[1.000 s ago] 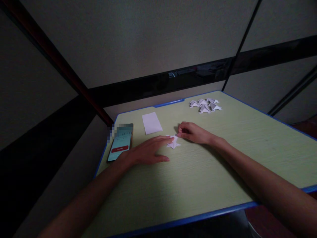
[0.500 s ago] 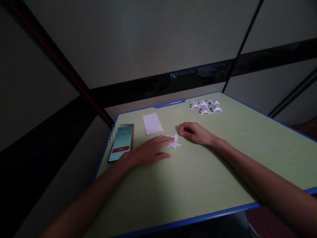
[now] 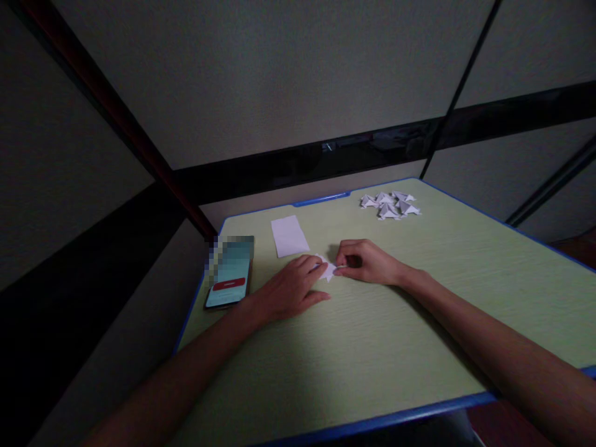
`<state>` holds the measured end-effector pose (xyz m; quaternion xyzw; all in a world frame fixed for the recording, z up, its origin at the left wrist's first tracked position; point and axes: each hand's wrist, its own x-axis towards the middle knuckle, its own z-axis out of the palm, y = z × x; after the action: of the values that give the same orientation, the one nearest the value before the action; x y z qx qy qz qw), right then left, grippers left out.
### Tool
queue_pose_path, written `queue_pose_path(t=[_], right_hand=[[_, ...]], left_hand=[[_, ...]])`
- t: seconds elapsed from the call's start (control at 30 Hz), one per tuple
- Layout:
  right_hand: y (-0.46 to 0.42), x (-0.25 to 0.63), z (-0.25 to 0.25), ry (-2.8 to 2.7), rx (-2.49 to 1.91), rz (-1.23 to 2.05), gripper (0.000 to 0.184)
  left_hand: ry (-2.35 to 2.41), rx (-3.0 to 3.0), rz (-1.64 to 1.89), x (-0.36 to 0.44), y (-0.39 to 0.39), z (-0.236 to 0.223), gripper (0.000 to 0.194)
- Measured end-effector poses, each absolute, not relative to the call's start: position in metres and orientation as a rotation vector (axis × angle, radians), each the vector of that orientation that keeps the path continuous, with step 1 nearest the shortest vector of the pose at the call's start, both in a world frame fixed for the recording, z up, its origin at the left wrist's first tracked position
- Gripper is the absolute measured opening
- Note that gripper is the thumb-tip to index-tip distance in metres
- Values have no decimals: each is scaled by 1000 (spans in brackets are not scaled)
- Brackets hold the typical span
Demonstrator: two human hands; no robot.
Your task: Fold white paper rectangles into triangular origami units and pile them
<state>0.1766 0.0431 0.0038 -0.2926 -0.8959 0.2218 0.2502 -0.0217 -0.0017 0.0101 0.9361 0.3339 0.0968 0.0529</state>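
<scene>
Folded paper (image 3: 328,272) under left hand's (image 3: 291,287) loosely spread fingers; right hand (image 3: 365,262) curled, fingertips at its edge.

Count on the table (image 3: 354,347): one. Finished folded-paper figures (image 3: 389,212): five, grouped near the far right corner. Partly covered folded-paper piece (image 3: 328,272): one, near the middle, between the far and near edges. Flat white sheet (image 3: 289,236): one visible, toward the far edge, left of centre. Phone (image 3: 230,273): one, by the left edge. Hands: two, one left hand (image 3: 293,288) and one right hand (image 3: 370,262). Blue strip (image 3: 322,199): one, at the far edge.
</scene>
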Motion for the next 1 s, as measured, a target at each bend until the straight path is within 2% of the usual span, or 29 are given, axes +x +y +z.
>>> queue_pose_path(t=[0.13,0.47,0.63,0.8,0.9,1.0], right_hand=[[50,182,1,-2426,-956,442,7],[53,187,0,-2323,-1298,179,8],[47,184,6,-2262,-1331,251,11],[41,178,5,-2285,-1408,434,28],[39,175,0,-2305,-1410,436,26],[37,170,-2,-2252,-1407,486,17]], left_hand=[[1027,2807,359,-21,-5,12,46],[855,2801,222,-20,-9,11,50],[973,2846,196,-11,-15,9,60],[1219,2822,239,8,-30,4,67],[1362,2773,282,16,-39,2,63],[1391,2740,320,21,-46,2,58]])
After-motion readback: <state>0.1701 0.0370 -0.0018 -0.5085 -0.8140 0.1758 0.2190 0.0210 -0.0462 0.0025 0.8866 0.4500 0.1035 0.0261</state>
